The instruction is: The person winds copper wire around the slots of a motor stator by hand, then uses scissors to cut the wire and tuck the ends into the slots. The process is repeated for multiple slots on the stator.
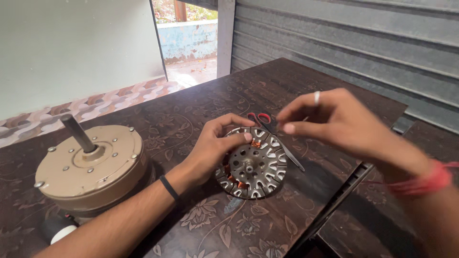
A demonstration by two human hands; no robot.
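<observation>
— What are we wearing on our left hand (210, 148)?
— A thin black band around the wrist; the forearm is bare, no sleeve.
— And our right hand (334, 122)?
— A pale ring on one finger, and red thread wound around the wrist, blurred.

The stator core (252, 162) is lying flat on the table (201, 224), near the middle of the view. The left hand (217, 145) is resting on the stator core's left and upper rim, thumb touching the top. The right hand (334, 119) is hovering above and to the right of the core, clear of it. The scissors (277, 138) are lying on the table just behind the core, partly under the right hand, blades extending rightward. The motor housing (91, 169) is standing well to the left, its shaft (76, 134) pointing up, tilted slightly.
</observation>
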